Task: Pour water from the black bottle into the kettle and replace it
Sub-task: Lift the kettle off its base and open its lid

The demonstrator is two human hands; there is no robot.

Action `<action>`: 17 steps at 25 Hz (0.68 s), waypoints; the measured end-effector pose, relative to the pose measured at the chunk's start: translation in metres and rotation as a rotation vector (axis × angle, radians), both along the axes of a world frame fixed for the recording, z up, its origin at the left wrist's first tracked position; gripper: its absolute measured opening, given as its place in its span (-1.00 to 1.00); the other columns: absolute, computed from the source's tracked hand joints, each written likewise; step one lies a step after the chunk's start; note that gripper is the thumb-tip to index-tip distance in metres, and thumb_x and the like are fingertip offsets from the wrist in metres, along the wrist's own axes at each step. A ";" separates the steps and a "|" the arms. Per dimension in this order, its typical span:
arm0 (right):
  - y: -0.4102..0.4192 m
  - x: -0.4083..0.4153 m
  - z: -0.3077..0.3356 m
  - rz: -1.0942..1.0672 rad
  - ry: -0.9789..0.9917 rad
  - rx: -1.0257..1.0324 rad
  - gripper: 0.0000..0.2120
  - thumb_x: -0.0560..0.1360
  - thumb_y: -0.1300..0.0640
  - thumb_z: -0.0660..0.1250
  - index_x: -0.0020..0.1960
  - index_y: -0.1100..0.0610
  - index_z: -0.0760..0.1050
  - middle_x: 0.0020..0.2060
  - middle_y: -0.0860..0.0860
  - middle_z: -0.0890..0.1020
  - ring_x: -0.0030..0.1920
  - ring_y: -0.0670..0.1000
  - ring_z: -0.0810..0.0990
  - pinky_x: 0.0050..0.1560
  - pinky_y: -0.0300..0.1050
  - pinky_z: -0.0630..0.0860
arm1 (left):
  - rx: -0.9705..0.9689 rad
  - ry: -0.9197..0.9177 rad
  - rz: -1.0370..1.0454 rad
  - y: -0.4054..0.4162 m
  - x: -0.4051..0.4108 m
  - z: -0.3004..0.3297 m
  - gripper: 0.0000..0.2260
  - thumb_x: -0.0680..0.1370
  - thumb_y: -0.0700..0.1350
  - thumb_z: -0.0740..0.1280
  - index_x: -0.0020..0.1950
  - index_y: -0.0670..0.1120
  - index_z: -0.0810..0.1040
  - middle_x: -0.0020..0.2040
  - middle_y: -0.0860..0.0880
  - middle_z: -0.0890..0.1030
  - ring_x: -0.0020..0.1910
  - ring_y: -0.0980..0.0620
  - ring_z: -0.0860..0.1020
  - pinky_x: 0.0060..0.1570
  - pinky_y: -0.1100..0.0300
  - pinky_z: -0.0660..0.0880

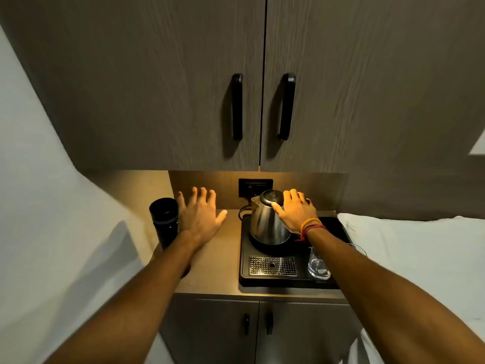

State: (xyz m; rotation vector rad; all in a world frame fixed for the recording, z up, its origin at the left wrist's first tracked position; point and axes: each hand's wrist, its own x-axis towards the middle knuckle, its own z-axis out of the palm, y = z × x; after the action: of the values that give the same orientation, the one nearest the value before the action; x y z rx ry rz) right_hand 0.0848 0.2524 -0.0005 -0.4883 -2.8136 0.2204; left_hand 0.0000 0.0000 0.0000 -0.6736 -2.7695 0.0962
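A black bottle [164, 220] stands upright at the left edge of the small counter, its cap on. My left hand [199, 215] hovers just right of it with fingers spread, holding nothing. A steel kettle [265, 222] sits on its round base on the black tray [278, 281], lid down. My right hand [296, 210] rests over the kettle's handle side, thumb touching the lid's edge; the handle itself is hidden under the hand.
A clear glass [318, 264] stands at the tray's front right, beside a perforated drip grille [273, 265]. A wall socket [255, 187] with a cord is behind the kettle. Cupboard doors with black handles [237, 106] hang overhead. White bedding [420, 253] lies right.
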 end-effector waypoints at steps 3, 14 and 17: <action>0.013 -0.043 -0.001 -0.028 -0.093 -0.066 -0.48 0.56 -0.21 0.10 0.30 0.17 0.39 0.29 0.16 0.47 0.33 0.20 0.42 0.37 0.26 0.34 | -0.036 -0.103 0.237 -0.024 -0.031 0.006 -0.25 0.47 0.39 0.13 0.57 0.03 0.19 0.56 -0.18 0.24 0.51 -0.37 0.19 0.32 -0.52 0.11; 0.032 -0.103 -0.021 -0.054 -0.223 -0.084 -0.62 0.56 0.07 0.15 0.28 0.27 0.39 0.20 0.24 0.55 0.25 0.29 0.50 0.35 0.49 0.25 | -0.087 -0.239 0.368 -0.050 -0.077 0.009 -0.25 0.44 0.43 0.20 0.47 0.00 0.21 0.45 -0.18 0.31 0.40 -0.29 0.30 0.22 -0.30 0.37; 0.031 -0.101 -0.026 -0.026 -0.238 0.011 -0.71 0.52 0.20 0.25 0.19 0.31 0.49 0.12 0.24 0.54 0.17 0.30 0.53 0.28 0.50 0.31 | -0.112 -0.221 0.358 -0.050 -0.077 0.005 -0.28 0.45 0.42 0.21 0.45 -0.01 0.23 0.43 -0.18 0.35 0.38 -0.27 0.35 0.23 -0.31 0.38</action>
State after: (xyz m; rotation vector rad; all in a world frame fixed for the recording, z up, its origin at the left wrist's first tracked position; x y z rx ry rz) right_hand -0.0162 0.2834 -0.0268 -0.5835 -3.0350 0.1503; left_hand -0.0766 -0.0501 0.0046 -0.2159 -3.0897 0.2676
